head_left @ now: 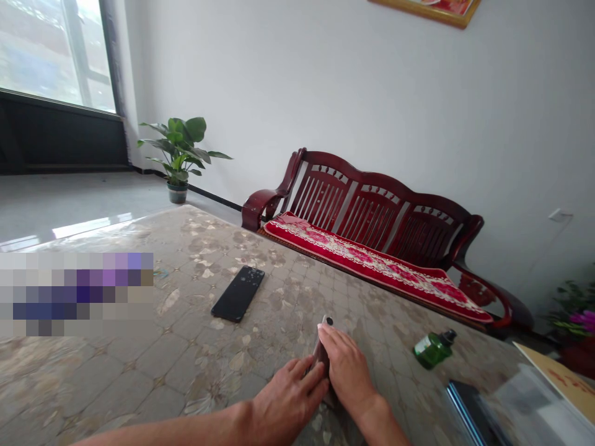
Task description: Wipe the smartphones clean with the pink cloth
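The slab (321, 354) (perhaps a phone, given the dark round spot near its far end) is between the two hands, low over the desk (153, 350) at its near side. Whether it touches the cover there is hidden. The right hand (348, 368) grips it, its fingers bent over the far end and right side, probably to steady it. The left hand (288, 396) lays its fingers across the nearer part, touching it; I cannot tell whether they close around it, since the thumb is out of sight. Working from both sides likely keeps so thin a thing from tipping.

The slab looks turned up on a narrow edge, and its long axis runs away from the person, the far end veering slightly right. The spotted end points toward the bench (385, 210).

The black phone (238, 294) lies flat beyond the left hand, well apart, its long axis also slanting away and rightward. The bottle (433, 350) and dark case (476, 412) sit off to the right, presumably placed aside to leave the hands room.
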Demonstrator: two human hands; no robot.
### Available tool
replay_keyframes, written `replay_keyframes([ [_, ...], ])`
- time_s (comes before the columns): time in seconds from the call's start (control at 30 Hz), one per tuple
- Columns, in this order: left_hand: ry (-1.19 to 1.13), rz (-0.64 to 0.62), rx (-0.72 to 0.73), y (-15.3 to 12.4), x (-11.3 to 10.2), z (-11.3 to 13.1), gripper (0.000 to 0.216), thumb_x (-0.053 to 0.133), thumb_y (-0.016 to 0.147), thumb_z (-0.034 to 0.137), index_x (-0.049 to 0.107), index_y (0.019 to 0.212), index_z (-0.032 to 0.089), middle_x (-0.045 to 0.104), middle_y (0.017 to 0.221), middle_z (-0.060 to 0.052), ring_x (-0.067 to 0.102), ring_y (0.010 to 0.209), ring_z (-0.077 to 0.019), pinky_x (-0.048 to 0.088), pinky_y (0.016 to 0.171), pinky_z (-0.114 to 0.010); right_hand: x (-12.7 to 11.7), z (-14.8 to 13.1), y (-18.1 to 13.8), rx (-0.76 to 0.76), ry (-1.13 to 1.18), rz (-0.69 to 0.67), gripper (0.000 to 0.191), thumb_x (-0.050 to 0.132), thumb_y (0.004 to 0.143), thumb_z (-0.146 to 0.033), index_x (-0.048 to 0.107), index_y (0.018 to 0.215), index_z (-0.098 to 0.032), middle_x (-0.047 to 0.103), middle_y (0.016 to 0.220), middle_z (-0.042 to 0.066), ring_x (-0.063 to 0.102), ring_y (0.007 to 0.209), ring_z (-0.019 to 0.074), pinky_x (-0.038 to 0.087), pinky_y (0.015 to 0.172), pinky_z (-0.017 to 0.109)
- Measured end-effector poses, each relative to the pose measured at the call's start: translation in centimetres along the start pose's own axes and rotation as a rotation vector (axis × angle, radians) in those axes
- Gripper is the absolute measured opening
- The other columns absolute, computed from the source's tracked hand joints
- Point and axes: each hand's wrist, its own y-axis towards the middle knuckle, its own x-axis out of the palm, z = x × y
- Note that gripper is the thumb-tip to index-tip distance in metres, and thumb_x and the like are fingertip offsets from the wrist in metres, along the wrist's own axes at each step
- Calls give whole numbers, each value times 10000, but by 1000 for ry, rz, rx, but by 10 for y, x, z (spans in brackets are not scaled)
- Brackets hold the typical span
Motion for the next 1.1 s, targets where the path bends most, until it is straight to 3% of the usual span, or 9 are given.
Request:
replay_keyframes([
  [0.13, 0, -9, -1, -1, 2, -1, 345, 434, 994, 276, 493, 1295, 117, 535, 1340, -149, 497, 1211, -304, 462, 957, -415, 1, 5, 13, 15, 6, 49, 483, 367, 866, -45, 621, 1268, -131, 624, 1307, 97, 549, 1220, 197, 394, 1075, 329],
  [0.3, -5, -11, -3, -3, 6, -1, 385, 456, 987, 289, 464, 1330, 114, 541, 1319, -166, 494, 1204, -310, 452, 951, -423, 0, 11, 9, -47, 38, 108, 448, 395, 871, -59, 643, 1226, -175, 660, 1241, 71, 576, 1162, 187, 424, 1028, 307],
  [0.5, -7, -52, -32, -2, 11, 0, 342, 454, 978, 234, 487, 1307, 144, 539, 1323, -145, 485, 1221, -306, 438, 962, -426, -6, 18, 10, 79, -23, 96, 386, 405, 896, -89, 670, 1170, -155, 687, 1177, 86, 606, 1098, 201, 431, 1008, 311],
  [0.77, 10, -47, -28, -2, 12, 1, 408, 491, 945, 258, 473, 1330, 126, 498, 1392, -138, 457, 1249, -324, 424, 1010, -436, 1, 1, -3, 83, -74, 32, 431, 392, 902, -63, 639, 1242, -155, 667, 1239, 77, 588, 1143, 195, 409, 1002, 283],
  [1.1, 37, -5, -14, -1, 11, 1, 389, 470, 983, 261, 473, 1341, 109, 494, 1390, -169, 474, 1246, -316, 445, 981, -433, -10, -7, 12, 42, -18, 48, 328, 431, 908, -91, 680, 1078, -221, 680, 1109, 60, 583, 1064, 203, 426, 941, 273],
])
